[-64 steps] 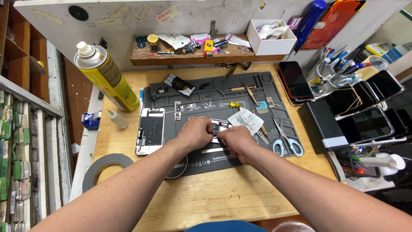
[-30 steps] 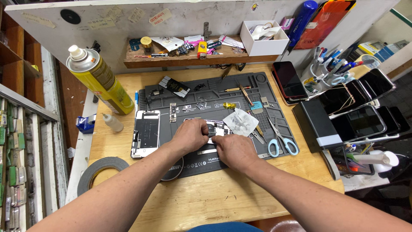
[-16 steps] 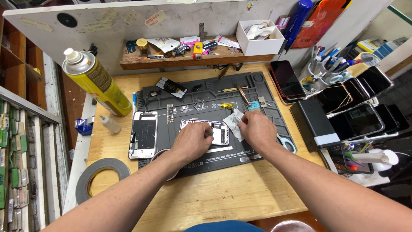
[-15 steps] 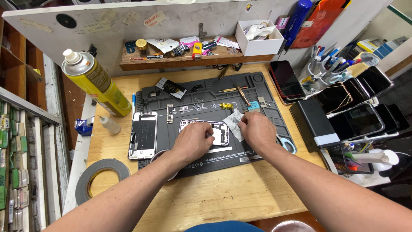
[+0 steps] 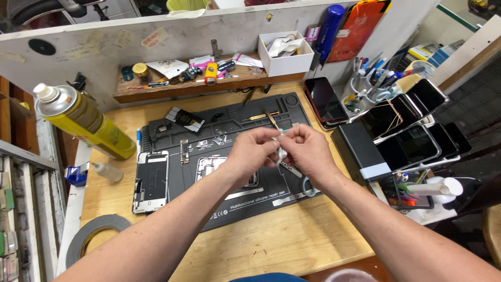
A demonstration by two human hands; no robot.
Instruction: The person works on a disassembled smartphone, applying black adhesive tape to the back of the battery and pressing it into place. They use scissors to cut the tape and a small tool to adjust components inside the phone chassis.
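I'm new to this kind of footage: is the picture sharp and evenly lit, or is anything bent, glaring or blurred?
Head view: lighting is bright and even, with only soft shadows under the left hand and right hand; the wide lens bends the edges, so the yellow spray can leans; the dark phone screens show faint reflections; the small white piece pinched between both hands is too small and soft to make out.

Both hands, left hand [image 5: 254, 153] and right hand [image 5: 308, 150], have lifted off the dark silicone repair mat [image 5: 271, 188], now pinching a small white wipe [image 5: 282, 151] between them above it.
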